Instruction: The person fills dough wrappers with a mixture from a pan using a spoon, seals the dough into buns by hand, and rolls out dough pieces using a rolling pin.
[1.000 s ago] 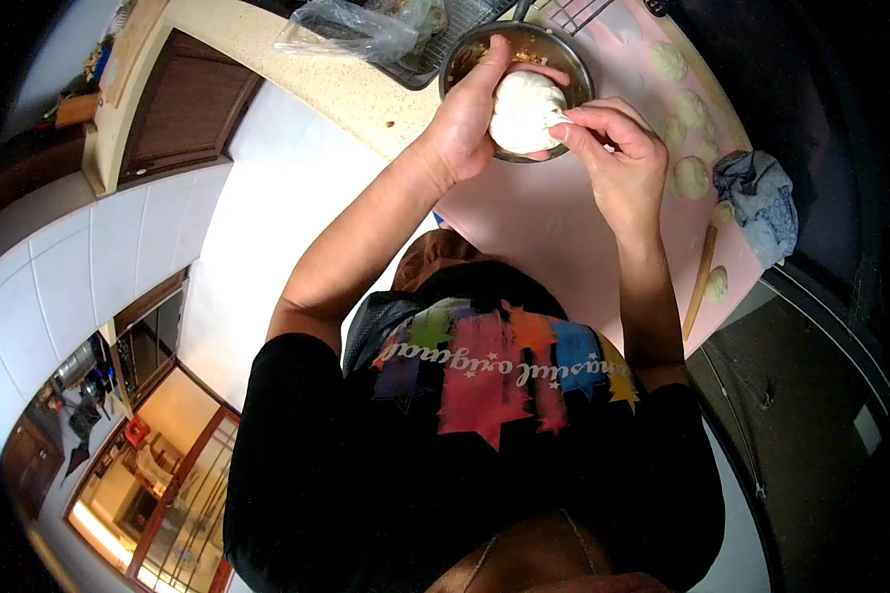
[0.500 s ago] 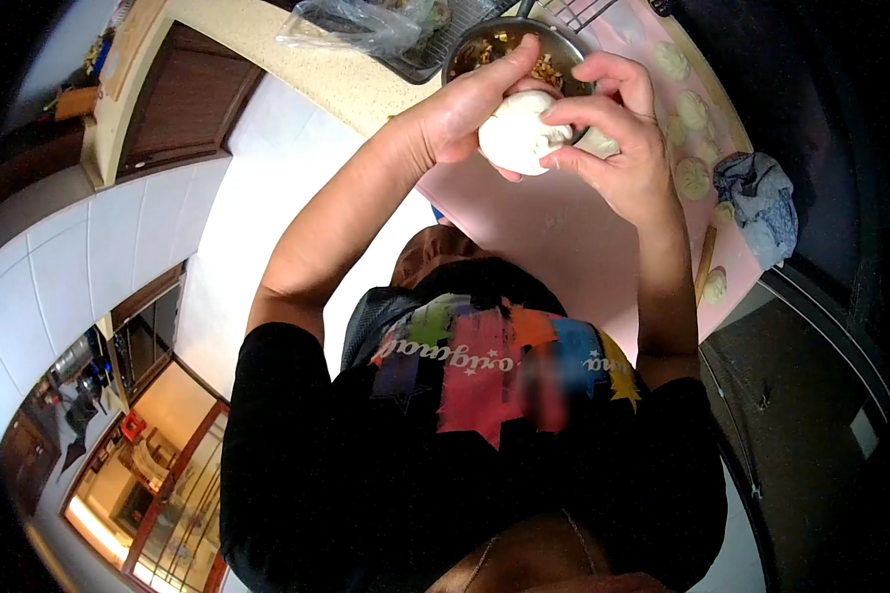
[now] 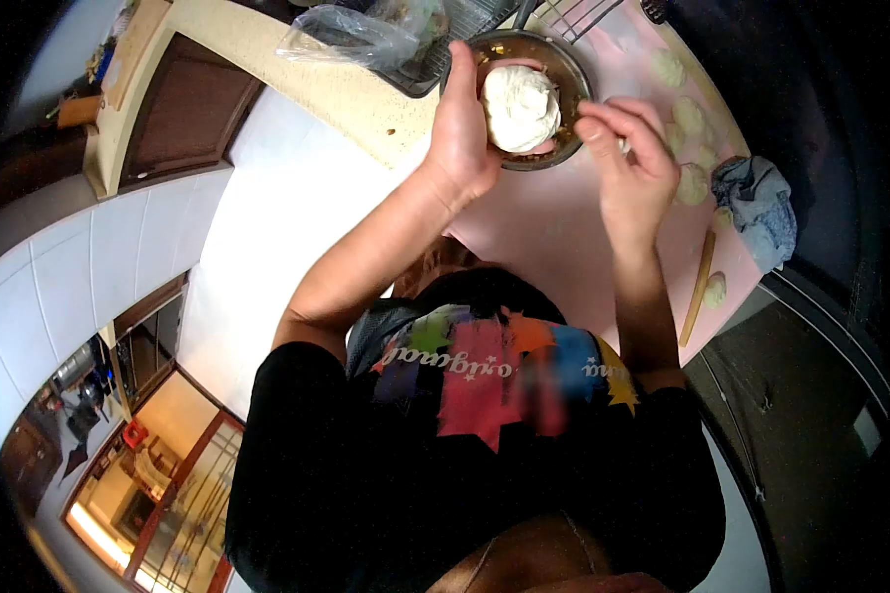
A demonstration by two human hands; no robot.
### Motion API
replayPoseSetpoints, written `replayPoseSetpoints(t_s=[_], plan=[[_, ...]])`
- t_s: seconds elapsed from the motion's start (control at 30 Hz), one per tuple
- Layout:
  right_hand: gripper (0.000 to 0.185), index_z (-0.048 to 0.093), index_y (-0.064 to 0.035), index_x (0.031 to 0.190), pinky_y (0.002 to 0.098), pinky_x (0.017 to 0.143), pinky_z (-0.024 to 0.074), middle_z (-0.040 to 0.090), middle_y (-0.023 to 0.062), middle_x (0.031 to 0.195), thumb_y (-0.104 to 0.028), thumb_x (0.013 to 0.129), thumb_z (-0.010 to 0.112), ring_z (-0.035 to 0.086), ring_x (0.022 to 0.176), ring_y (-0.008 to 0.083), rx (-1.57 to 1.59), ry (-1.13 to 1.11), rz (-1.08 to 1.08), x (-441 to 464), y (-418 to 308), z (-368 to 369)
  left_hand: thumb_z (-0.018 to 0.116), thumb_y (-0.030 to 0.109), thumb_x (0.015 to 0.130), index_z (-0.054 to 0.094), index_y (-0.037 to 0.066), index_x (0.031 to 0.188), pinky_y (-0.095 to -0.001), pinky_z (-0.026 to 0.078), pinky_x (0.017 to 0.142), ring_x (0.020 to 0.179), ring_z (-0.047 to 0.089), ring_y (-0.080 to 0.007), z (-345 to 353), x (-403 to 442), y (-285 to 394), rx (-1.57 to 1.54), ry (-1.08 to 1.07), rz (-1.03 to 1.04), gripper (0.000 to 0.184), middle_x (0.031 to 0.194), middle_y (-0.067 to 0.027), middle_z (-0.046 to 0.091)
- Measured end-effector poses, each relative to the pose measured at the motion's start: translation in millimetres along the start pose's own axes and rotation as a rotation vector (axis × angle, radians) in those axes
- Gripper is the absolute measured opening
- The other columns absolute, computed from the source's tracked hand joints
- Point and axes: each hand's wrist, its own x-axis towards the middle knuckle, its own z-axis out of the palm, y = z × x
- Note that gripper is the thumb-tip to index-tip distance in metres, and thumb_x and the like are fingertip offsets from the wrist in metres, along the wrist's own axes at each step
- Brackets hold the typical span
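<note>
A round white dough bun (image 3: 520,109) with a gathered, twisted top rests in my left hand (image 3: 461,133), palm up, thumb raised along its left side. Both are over a metal pan (image 3: 564,74) with bits of brown and yellow filling. To the right of the bun, apart from it, is my right hand (image 3: 631,158), thumb and index finger pressed together. Whether anything is between those fingertips is too small to tell. A small white spot shows by its curled fingers.
Several pale buns (image 3: 691,184) lie on the pink mat (image 3: 554,222) at the right, near a rolling pin (image 3: 699,287) and a crumpled blue-grey cloth (image 3: 758,210). A plastic bag (image 3: 351,38) and a dark rack tray (image 3: 462,44) stand at the upper left of the pan.
The bun has turned so its gathered top faces the camera and moved up over the pan. My right hand has come off the bun, and its spread fingers have closed.
</note>
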Motion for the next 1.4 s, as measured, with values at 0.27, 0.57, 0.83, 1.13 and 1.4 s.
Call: replayPoseSetpoints(t_s=[0.27,0.57,0.83,1.13,1.4], plan=[[0.017,0.070,-0.0056,0.089,0.0331,0.075,0.0471,0.063,0.0074,0.091,-0.011,0.075,0.076,0.059,0.084,0.0249,-0.161,0.091,-0.019,-5,8,21,0.018,0.054,0.100,0.058,0.003,0.112,-0.0292,0.048,0.085,0.093,0.061,-0.0171,11,3,-29,0.171,0.158,0.489,0.065,0.100,-0.0096,0.064],[0.039,0.062,-0.0020,0.110,0.0384,0.083,0.0485,0.061,0.0091,0.112,-0.031,0.084,0.062,0.058,0.097,0.0302,-0.497,-0.373,-0.877,35,-2,-11,0.022,0.052,0.100,0.051,0.007,0.122,-0.0472,0.051,0.089,0.102,0.062,-0.0253,9,-12,6,-0.122,0.066,-0.277,0.058,0.113,-0.0094,0.063],[0.043,0.068,-0.0003,0.096,0.0383,0.083,0.0504,0.066,0.0148,0.099,-0.041,0.087,0.059,0.062,0.095,0.0274,-0.345,-0.077,-0.830,-26,10,27,0.029,0.057,0.098,0.051,0.007,0.119,-0.0344,0.047,0.095,0.114,0.054,-0.0197,-2,-36,-24,-0.273,-0.083,-0.366,0.059,0.113,-0.0085,0.058],[0.057,0.060,-0.0036,0.117,0.0423,0.092,0.0459,0.053,0.0141,0.123,-0.036,0.073,0.075,0.053,0.112,0.0311,-0.283,-0.402,-0.346,-102,7,-21,0.021,0.059,0.097,0.042,0.007,0.131,-0.0486,0.043,0.099,0.115,0.054,-0.0327,-1,-51,-67,-0.065,0.049,-0.689,0.066,0.126,-0.0176,0.052],[0.053,0.056,-0.0079,0.124,0.0347,0.090,0.0513,0.061,0.0121,0.112,-0.012,0.076,0.077,0.061,0.099,0.0203,0.279,0.133,0.761,-172,106,-99,0.025,0.064,0.094,0.028,-0.004,0.141,-0.0521,0.037,0.102,0.120,0.048,-0.0446,-16,-69,-106,0.279,-0.231,-0.895,0.083,0.131,-0.0345,0.044]])
